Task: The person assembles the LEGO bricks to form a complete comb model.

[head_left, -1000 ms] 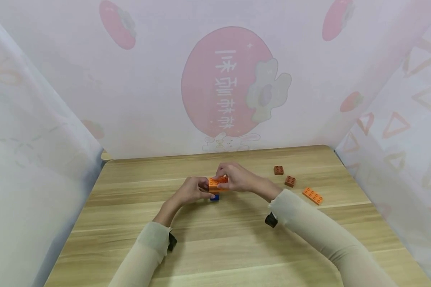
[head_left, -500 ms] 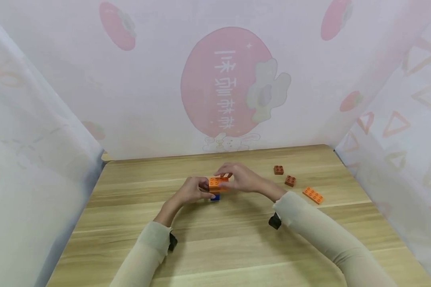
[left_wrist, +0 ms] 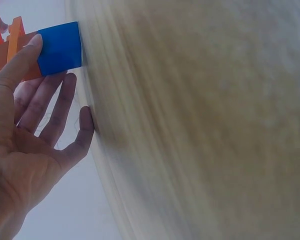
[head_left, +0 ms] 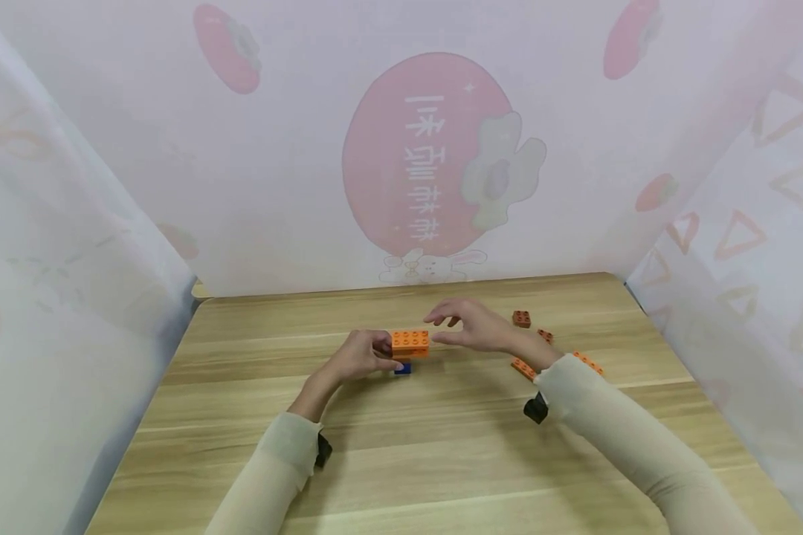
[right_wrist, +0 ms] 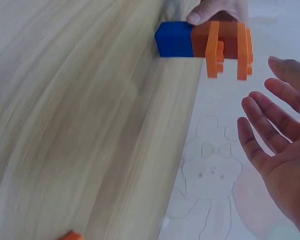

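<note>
Toward the table's [head_left: 241, 446] far edge, the left hand [head_left: 358, 357] pinches the brick stack [head_left: 408, 347]; the right hand [head_left: 475, 331] hovers loose-fingered, empty. A stray knock might topple it.

Head view: high, looks forward and down over wooden table [head_left: 442, 446], both hands and pink backdrop in frame, mid distance. Left wrist view: very near, from behind palm, tabletop turned on edge, blurred. Right wrist view: very near, likewise rotated. All three share block stack [head_left: 410, 344] [left_wrist: 50, 52] [right_wrist: 202, 42].
</note>
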`<state>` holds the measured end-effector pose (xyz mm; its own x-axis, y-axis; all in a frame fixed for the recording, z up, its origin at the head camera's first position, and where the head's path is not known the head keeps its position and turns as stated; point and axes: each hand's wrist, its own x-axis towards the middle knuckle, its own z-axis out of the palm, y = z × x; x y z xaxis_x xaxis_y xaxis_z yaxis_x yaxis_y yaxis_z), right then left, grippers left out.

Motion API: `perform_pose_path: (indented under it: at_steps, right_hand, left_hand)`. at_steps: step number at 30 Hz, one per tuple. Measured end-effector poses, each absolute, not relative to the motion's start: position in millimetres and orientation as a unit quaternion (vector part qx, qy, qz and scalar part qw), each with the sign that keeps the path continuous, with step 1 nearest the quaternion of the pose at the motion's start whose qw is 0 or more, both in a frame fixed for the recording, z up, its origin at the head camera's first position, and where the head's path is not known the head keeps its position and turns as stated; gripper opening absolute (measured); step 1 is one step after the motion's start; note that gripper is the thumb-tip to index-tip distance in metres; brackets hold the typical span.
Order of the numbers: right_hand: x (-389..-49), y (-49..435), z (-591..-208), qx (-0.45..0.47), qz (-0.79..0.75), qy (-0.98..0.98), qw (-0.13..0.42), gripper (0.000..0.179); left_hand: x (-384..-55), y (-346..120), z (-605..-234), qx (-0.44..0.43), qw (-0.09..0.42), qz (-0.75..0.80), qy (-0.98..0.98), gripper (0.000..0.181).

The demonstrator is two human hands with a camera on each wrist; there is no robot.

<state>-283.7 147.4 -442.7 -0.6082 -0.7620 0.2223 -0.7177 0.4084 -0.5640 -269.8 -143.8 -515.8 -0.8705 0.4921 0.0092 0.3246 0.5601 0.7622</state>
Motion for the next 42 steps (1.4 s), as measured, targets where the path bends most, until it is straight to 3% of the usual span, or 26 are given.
perform_pose_path:
  at_steps: [16, 34, 42]
  right_hand:
    - [-287, 197, -441, -0.400, -0.325, 0.856, 0.049, 0.029]
    - [-295, 268, -460, -0.389, -0.295, 0.872, 0.027, 0.023]
    - [-298, 295, -465, -0.365, -0.307, 0.876, 0.069, 0.024]
  left_hand:
    - [-269, -143, -517, 0.223, 0.105, 0.406, 0.880, 0.023]
    - [-268, -143, -516, 0.223, 0.105, 0.409, 0.879, 0.024]
    - [-266, -142, -515, 0.216, 0.106, 0.409, 0.880, 0.024]
